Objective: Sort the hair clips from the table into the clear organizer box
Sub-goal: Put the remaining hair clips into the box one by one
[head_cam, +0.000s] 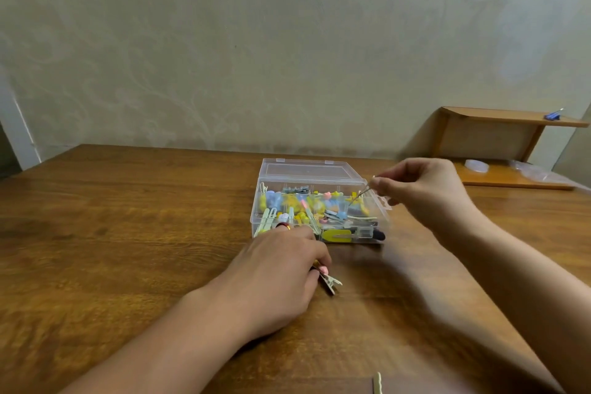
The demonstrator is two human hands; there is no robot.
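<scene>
1. Clear plastic organizer box, lid tipped back, sits on the brown wooden table toward its far edge — compartments hold many yellow, blue and pink hair clips.
2. Right hand hovers over the box's right end; thumb and forefinger pinched on a thin pale clip.
3. Left hand rests on the table just before the box's near wall — fingers closed on a pale alligator clip.
4. Another pale clip lies at the near edge.
</scene>
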